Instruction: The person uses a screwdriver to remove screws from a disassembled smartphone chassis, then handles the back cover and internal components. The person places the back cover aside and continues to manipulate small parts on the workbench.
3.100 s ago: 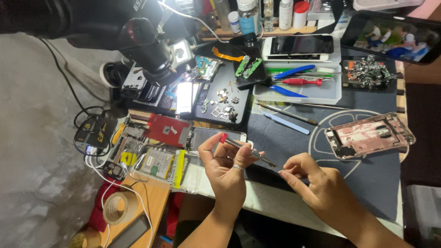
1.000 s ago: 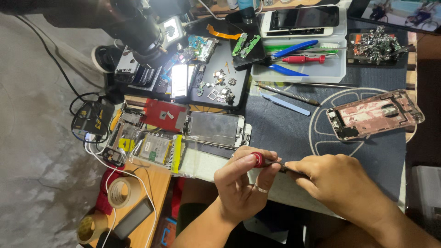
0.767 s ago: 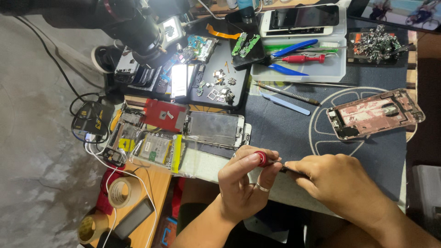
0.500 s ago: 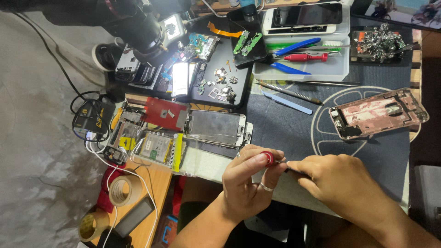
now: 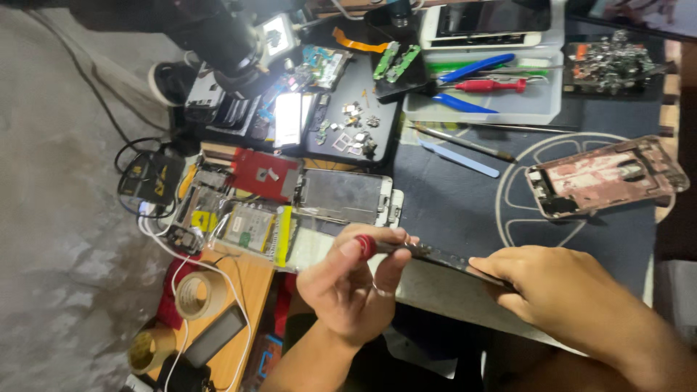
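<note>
Left hand (image 5: pixel 348 290) grip pinches red-capped screwdriver (image 5: pixel 406 249); right hand (image 5: pixel 559 290) grip clenched on its tip end.

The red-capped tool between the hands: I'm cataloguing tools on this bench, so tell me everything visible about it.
The red-capped tool is a slim, dark, metallic-looking shaft with a rounded red cap at its left end. It lies nearly level, sloping slightly down to the right, above the near edge of the dark work mat. The left hand pinches the capped end between its fingertips; the right hand covers the other end, so its tip is hidden. Motion blur hides finer detail.
</note>
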